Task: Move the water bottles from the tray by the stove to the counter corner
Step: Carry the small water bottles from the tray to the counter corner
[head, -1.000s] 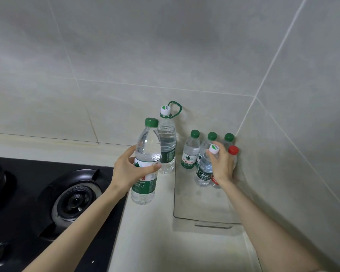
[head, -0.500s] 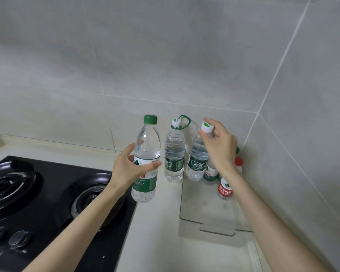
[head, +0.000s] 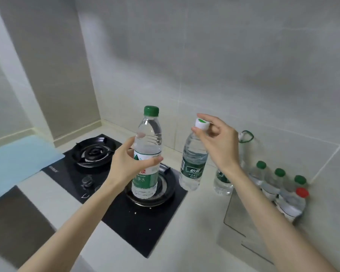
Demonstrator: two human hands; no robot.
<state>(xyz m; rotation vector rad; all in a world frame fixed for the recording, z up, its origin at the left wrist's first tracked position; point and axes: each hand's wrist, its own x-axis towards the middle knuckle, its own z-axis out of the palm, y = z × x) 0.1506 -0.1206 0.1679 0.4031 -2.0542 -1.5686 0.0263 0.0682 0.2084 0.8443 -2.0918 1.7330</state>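
Note:
My left hand (head: pixel 126 165) grips the middle of a tall green-capped water bottle (head: pixel 148 154), held upright in the air above the stove's right burner. My right hand (head: pixel 218 142) pinches the white cap of a smaller dark-green-label bottle (head: pixel 192 165), which hangs above the stove's right edge. On the clear tray (head: pixel 241 222) at the right, against the wall, stand three small green-capped bottles (head: pixel 273 181) and a red-capped bottle (head: pixel 292 205). A larger bottle with a green loop cap (head: pixel 223 183) stands beside the tray, partly hidden by my right arm.
The black gas stove (head: pixel 126 193) with two burners fills the middle. A pale blue sheet (head: pixel 18 160) lies on the counter at the left. Tiled walls meet at the far left corner (head: pixel 100 120) behind the stove and again at the right behind the tray.
Both hands have carried their bottles leftward from the tray area to above the stove. The view has swung left, showing the stove, the blue sheet and the far left corner.

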